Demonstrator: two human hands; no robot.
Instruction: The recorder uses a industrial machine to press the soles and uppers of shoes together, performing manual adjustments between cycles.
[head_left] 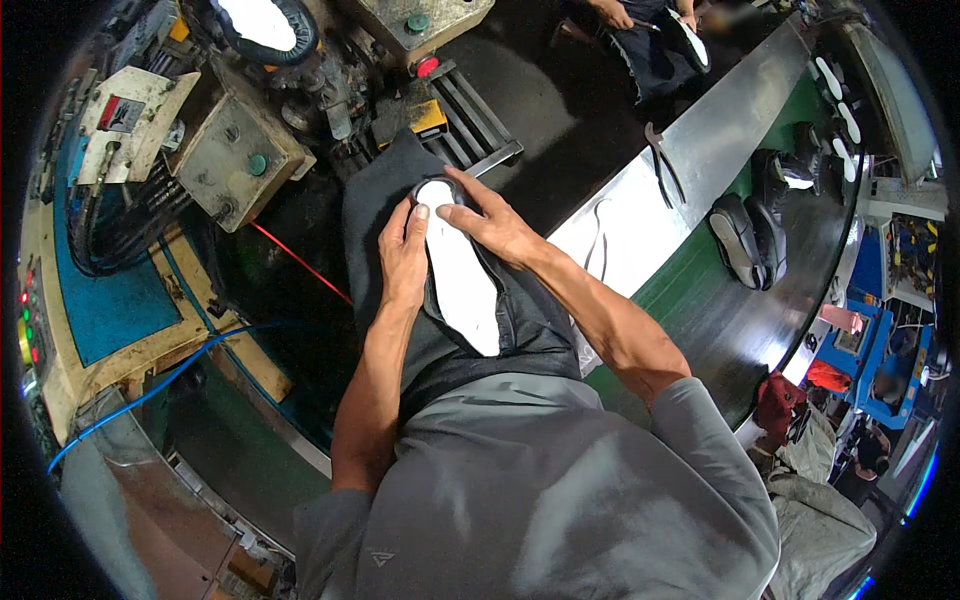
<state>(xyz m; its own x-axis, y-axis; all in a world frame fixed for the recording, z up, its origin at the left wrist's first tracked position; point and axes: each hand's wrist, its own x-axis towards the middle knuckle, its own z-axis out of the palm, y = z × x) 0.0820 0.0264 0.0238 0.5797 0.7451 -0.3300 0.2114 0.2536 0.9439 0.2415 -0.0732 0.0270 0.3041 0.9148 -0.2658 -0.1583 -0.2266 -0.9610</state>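
Across my lap lies a black shoe upper with its white underside facing up. My left hand grips one side of its far end, the thumb pressed on the white face. From the other side my right hand wraps the same end, with its thumb also on the white face and its fingers along the black edge. The near end rests against dark cloth over my legs. Whatever fills the shoe inside is hidden.
Pincers lie on a metal ledge at my right. Beyond it a green-black belt carries black shoes and white soles. A machine with a button box stands at left. A co-worker's hand shows at the top.
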